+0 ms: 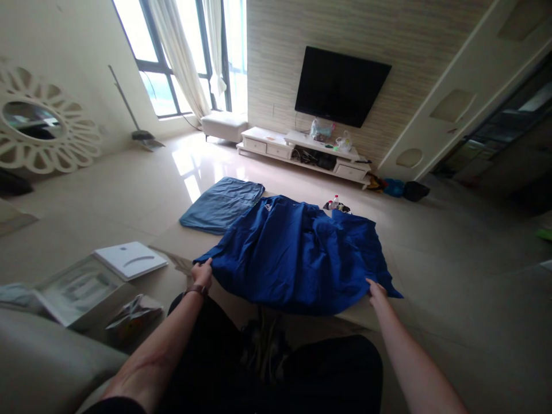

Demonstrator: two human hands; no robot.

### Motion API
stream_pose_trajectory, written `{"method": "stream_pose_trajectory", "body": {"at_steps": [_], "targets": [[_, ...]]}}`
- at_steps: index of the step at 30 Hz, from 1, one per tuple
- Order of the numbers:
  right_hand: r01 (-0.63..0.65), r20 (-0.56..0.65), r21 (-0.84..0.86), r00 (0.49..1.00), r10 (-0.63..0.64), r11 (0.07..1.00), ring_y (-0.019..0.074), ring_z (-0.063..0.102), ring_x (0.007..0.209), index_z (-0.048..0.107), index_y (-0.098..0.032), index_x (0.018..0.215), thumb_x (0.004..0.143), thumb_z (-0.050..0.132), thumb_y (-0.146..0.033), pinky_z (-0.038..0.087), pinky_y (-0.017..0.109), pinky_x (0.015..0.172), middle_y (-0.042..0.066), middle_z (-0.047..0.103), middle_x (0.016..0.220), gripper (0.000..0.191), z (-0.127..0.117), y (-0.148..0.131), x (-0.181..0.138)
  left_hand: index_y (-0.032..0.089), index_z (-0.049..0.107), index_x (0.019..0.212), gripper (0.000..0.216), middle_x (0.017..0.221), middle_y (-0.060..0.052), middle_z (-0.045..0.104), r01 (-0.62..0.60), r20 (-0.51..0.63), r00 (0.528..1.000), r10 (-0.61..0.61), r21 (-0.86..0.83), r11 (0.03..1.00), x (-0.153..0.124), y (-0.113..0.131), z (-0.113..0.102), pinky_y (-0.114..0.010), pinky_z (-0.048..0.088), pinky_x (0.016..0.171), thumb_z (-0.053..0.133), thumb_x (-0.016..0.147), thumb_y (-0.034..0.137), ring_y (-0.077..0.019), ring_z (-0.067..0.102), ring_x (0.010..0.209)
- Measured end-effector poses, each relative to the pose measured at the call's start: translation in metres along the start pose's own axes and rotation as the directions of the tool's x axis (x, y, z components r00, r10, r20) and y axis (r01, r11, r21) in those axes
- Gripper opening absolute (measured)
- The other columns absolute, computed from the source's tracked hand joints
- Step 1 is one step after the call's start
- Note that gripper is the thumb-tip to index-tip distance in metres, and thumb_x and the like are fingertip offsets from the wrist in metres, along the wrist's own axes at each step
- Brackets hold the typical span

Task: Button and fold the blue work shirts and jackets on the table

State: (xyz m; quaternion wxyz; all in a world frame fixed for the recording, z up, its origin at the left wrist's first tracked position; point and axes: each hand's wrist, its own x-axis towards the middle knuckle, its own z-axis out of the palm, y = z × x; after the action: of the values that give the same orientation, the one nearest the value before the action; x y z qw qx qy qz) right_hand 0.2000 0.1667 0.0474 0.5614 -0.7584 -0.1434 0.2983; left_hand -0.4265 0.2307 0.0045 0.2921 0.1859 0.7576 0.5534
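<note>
Left grip (202,276) and right grip (376,290) each clamp the near hem of the blue garment (297,253) — even tension, I'd judge, keeps it flat on the desk (181,241).

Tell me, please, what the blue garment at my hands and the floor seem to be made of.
The blue garment looks like thin woven fabric, perhaps cotton or polyester, with a matte finish: it lies in many soft creases. The floor seems to be glazed tile or polished stone, glossy: it reflects bright light sharply.
</note>
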Motion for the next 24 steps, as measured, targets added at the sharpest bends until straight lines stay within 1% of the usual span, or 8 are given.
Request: {"method": "stream_pose_trajectory", "body": {"at_steps": [6, 7, 9, 11, 12, 14, 20, 24], "targets": [[0.407, 0.091, -0.119, 0.913, -0.399, 0.906, 0.0290, 0.058, 0.133, 0.074, -0.018, 0.097, 0.074, 0.071, -0.032, 0.048, 0.038, 0.113, 0.012, 0.071, 0.131, 0.028, 0.044, -0.039, -0.021, 0.015, 0.069, 0.092, 0.026, 0.087, -0.006, 0.068, -0.418, 0.109, 0.905, 0.410, 0.061, 0.906, -0.010, 0.056, 0.024, -0.030, 0.050, 0.087, 0.062, 0.094, 0.040, -0.0194, 0.062, 0.088], [0.516, 0.198, -0.138, 0.851, -0.487, 0.845, 0.0275, 0.054, 0.139, 0.074, -0.018, 0.099, 0.075, 0.071, -0.030, 0.042, 0.038, 0.118, 0.012, 0.066, 0.141, 0.027, 0.057, -0.038, -0.033, 0.016, 0.069, 0.091, 0.025, 0.089, -0.006, 0.068, -0.574, 0.236, 0.807, 0.541, 0.100, 0.813, -0.022, 0.059, 0.029, -0.029, 0.048, 0.087, 0.061, 0.095, 0.039, -0.0189, 0.062, 0.089], [0.791, 0.569, -0.151, 0.560, -0.602, 0.593, 0.0259, 0.049, 0.145, 0.074, -0.018, 0.100, 0.082, 0.065, -0.026, 0.036, 0.041, 0.124, 0.013, 0.057, 0.153, 0.021, 0.081, -0.022, -0.064, 0.019, 0.072, 0.094, 0.021, 0.096, -0.007, 0.069, -0.858, 0.580, 0.466, 0.669, 0.109, 0.502, -0.054, 0.052, 0.037, -0.028, 0.046, 0.086, 0.059, 0.098, 0.035, -0.0181, 0.062, 0.090], [0.927, 0.854, -0.113, 0.274, -0.442, 0.357, 0.0249, 0.048, 0.147, 0.072, -0.019, 0.096, 0.085, 0.060, -0.017, 0.037, 0.043, 0.124, 0.011, 0.055, 0.156, 0.017, 0.098, 0.009, -0.097, 0.022, 0.074, 0.099, 0.019, 0.100, -0.007, 0.069, -0.971, 0.825, 0.157, 0.542, 0.028, 0.237, -0.086, 0.029, 0.039, -0.027, 0.046, 0.083, 0.056, 0.100, 0.027, -0.0177, 0.063, 0.091], [0.950, 0.917, -0.126, 0.221, -0.333, 0.284, 0.0244, 0.046, 0.149, 0.072, -0.019, 0.096, 0.084, 0.059, -0.012, 0.037, 0.043, 0.124, 0.009, 0.054, 0.157, 0.019, 0.103, 0.027, -0.112, 0.023, 0.075, 0.101, 0.020, 0.101, -0.007, 0.069, -0.986, 0.883, 0.086, 0.461, 0.009, 0.168, -0.101, 0.014, 0.038, -0.027, 0.046, 0.082, 0.055, 0.100, 0.023, -0.0180, 0.063, 0.093], [0.955, 0.948, -0.215, 0.254, -0.190, 0.203, 0.0244, 0.042, 0.153, 0.071, -0.019, 0.100, 0.083, 0.057, -0.007, 0.039, 0.043, 0.123, 0.009, 0.054, 0.157, 0.025, 0.106, 0.063, -0.135, 0.023, 0.075, 0.102, 0.023, 0.103, -0.007, 0.069, -0.994, 0.933, 0.076, 0.353, 0.042, 0.103, -0.121, -0.017, 0.032, -0.029, 0.047, 0.084, 0.053, 0.099, 0.019, -0.0196, 0.063, 0.098], [0.900, 0.894, -0.392, 0.421, -0.152, 0.188, 0.0257, 0.035, 0.156, 0.070, -0.017, 0.115, 0.085, 0.056, -0.006, 0.043, 0.042, 0.119, 0.012, 0.056, 0.154, 0.035, 0.085, 0.125, -0.154, 0.019, 0.076, 0.096, 0.020, 0.114, -0.013, 0.066, -0.972, 0.940, 0.233, 0.250, 0.224, 0.064, -0.125, -0.070, 0.007, -0.040, 0.048, 0.092, 0.056, 0.093, 0.014, -0.0274, 0.060, 0.111], [0.856, 0.838, -0.483, 0.513, -0.188, 0.184, 0.0323, 0.034, 0.154, 0.056, -0.020, 0.145, 0.087, 0.062, -0.016, 0.042, 0.053, 0.115, 0.017, 0.054, 0.153, 0.058, 0.081, 0.135, -0.161, 0.018, 0.061, 0.140, 0.054, 0.147, -0.018, 0.052, -0.958, 0.891, 0.281, 0.357, 0.282, 0.050, -0.130, -0.080, 0.005, -0.048, 0.045, 0.106, 0.065, 0.086, 0.015, -0.0344, 0.046, 0.137]]}}
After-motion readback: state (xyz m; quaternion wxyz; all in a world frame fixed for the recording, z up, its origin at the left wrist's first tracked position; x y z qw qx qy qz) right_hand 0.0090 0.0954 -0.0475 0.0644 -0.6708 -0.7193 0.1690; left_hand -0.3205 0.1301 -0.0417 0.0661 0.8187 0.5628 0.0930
